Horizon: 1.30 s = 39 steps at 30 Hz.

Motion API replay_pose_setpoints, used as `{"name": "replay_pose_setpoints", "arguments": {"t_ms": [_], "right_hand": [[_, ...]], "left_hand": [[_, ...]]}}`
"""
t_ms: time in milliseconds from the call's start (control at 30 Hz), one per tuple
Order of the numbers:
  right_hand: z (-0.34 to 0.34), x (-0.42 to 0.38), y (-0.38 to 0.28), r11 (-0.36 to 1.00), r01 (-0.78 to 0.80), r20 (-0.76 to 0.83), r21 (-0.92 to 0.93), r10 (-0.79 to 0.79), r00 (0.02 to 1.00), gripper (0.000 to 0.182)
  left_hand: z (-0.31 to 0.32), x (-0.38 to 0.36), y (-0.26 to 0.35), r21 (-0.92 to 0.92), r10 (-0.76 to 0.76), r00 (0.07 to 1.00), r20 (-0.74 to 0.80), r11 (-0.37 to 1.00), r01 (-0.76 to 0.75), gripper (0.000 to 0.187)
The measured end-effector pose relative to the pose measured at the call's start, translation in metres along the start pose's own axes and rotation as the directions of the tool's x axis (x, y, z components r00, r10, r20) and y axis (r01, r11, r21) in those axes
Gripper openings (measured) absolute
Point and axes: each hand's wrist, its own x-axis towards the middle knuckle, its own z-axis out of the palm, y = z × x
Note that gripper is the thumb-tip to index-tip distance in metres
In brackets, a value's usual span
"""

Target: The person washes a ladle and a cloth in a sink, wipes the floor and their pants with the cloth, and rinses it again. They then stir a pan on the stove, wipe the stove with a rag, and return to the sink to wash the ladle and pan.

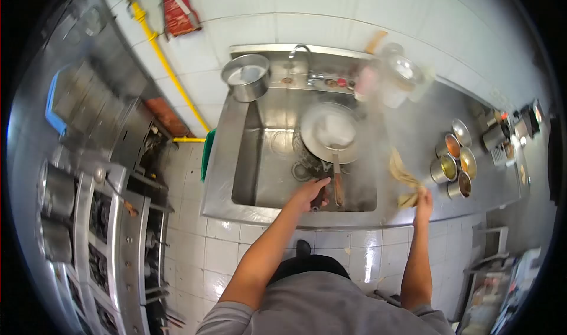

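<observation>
In the head view, my left hand (312, 195) is closed round a dark handle (321, 201) at the front of the sink (248, 175). What that handle belongs to is mostly hidden under a pale metal frying pan (310, 135), which has a long brown handle (338, 187) just right of my fingers. Steam or blur whitens the pan's middle. My right hand (423, 206) grips a yellowish cloth (401, 171), which trails over the steel counter to the right of the sink.
A round metal pot (248, 88) sits at the sink's back left corner, near the faucet (308, 60). Several metal cups (443, 169) with sauces or liquids stand on the right counter (472, 104). Left is a stove (121, 217) with large pots (58, 187).
</observation>
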Motion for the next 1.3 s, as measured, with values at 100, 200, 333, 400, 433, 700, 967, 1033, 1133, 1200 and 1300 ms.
{"name": "replay_pose_setpoints", "arguments": {"t_ms": [100, 200, 333, 400, 433, 700, 967, 1033, 1133, 1200, 1300], "right_hand": [[0.014, -0.005, -0.092, 0.922, 0.345, -0.065, 0.176, -0.339, 0.938, 0.047], [0.040, -0.014, -0.173, 0.827, 0.005, 0.136, 0.562, -0.099, 0.986, 0.056], [0.126, -0.063, -0.236, 0.760, -0.153, 0.409, 0.631, -0.159, 0.899, 0.065], [0.199, -0.135, -0.260, 0.730, -0.317, 0.699, 0.606, -0.299, 0.649, 0.063], [0.223, -0.178, -0.274, 0.710, -0.417, 0.816, 0.567, -0.416, 0.401, 0.060], [0.448, -0.514, -0.269, 0.564, 0.597, 0.802, 0.571, -0.536, -0.261, 0.043], [0.517, -0.750, -0.225, 0.809, 0.300, 0.728, 0.506, -0.214, -0.651, 0.046], [0.546, -0.793, -0.208, 0.775, 0.291, 0.613, 0.561, -0.153, -0.775, 0.046], [0.584, -0.867, -0.200, 0.875, 0.200, 0.571, 0.441, -0.102, -0.814, 0.044], [0.602, -0.932, -0.229, 0.778, 0.134, 0.539, 0.614, -0.290, -0.791, 0.045], [0.658, -1.039, -0.246, 0.650, -0.065, 0.380, 0.757, -0.520, -0.765, 0.049]], "left_hand": [[-0.001, -0.023, -0.014, 0.094, 0.177, 0.984, 0.014, 0.980, -0.178, 0.048], [-0.031, -0.015, -0.051, 0.501, 0.590, 0.794, 0.146, 0.648, -0.574, 0.071], [-0.034, -0.156, -0.017, 0.480, 0.689, 0.689, 0.226, 0.536, -0.694, 0.087], [-0.058, -0.214, -0.018, 0.429, 0.760, 0.586, 0.282, 0.446, -0.785, 0.098], [-0.074, -0.248, -0.020, 0.444, 0.794, 0.565, 0.225, 0.433, -0.784, 0.098], [-0.265, -0.456, -0.151, -0.110, 0.729, 0.462, -0.505, 0.476, -0.872, 0.029], [-0.342, -0.597, -0.290, -0.003, 0.377, 0.283, -0.882, 0.596, -0.803, 0.056], [-0.356, -0.622, -0.318, -0.028, 0.347, 0.288, -0.893, 0.594, -0.804, 0.061], [-0.372, -0.664, -0.352, -0.084, 0.251, 0.201, -0.947, 0.413, -0.907, 0.062], [-0.379, -0.695, -0.366, 0.040, 0.124, -0.005, -0.992, 0.276, -0.960, 0.061], [-0.409, -0.712, -0.410, 0.054, -0.103, -0.085, -0.991, 0.276, -0.960, 0.055]]}}
